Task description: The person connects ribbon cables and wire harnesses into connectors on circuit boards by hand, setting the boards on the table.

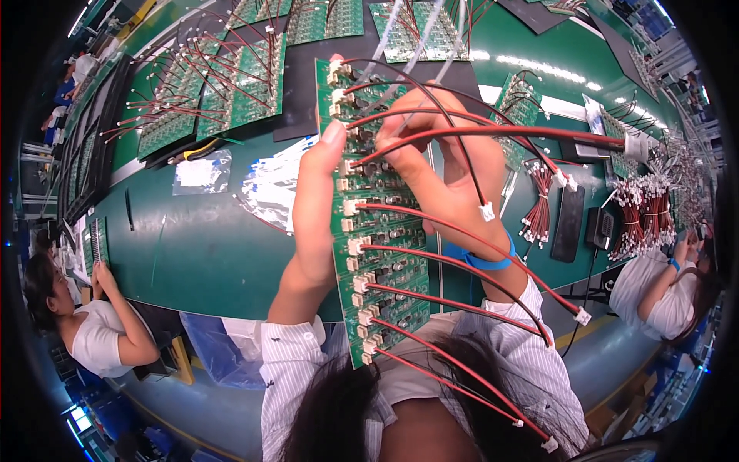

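Note:
A long green circuit board point(389, 300) stands tilted up in front of me, with white connectors along its left edge. My left hand point(315, 185) is closed on that edge, thumb on the front. Several red-and-black wire leads point(439, 258) run from the connectors to the right, ending in white plugs. At the board's upper right side my right hand point(450, 146) has thumb and fingertips pinched together, beside the leads; what lies between them is hidden. Pale translucent strips point(422, 46), looking like cable ties, reach up from the board and right hand.
More wired boards point(242, 77) lie at the back left of the green table point(200, 254). Near the middle are a pile of white strips point(273, 181) and yellow-handled pliers point(196, 152). Bundled leads point(539, 204) lie at right. Co-workers sit at left point(104, 331) and right point(654, 296).

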### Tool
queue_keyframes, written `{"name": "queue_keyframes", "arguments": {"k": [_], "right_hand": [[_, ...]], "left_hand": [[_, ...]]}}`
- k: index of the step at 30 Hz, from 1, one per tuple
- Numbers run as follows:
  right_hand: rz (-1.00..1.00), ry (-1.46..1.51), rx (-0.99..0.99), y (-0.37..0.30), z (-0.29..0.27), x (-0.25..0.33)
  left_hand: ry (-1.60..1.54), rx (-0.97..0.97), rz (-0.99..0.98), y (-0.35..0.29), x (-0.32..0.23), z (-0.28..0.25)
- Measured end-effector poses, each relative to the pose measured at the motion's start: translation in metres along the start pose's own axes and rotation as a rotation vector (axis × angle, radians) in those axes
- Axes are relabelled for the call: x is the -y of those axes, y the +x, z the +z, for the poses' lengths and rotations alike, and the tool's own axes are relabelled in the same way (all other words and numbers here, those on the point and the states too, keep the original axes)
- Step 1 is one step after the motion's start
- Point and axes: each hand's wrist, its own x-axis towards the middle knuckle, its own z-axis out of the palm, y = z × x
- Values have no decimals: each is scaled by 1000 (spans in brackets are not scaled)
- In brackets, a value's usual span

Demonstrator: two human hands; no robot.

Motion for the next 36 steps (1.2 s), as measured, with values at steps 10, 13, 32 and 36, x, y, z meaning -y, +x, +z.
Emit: {"name": "queue_keyframes", "arguments": {"k": [10, 13, 32, 36], "right_hand": [[6, 57, 5, 3, 1, 0], [0, 29, 22, 4, 0, 0], [57, 34, 1, 3, -1, -4], [70, 24, 10, 4, -2, 0]], "left_hand": [[-135, 86, -18, 0, -1, -3], [-176, 99, 0, 2, 1, -3], [-132, 128, -41, 4, -1, -1], [-93, 207, -65, 5, -6, -4]]}}
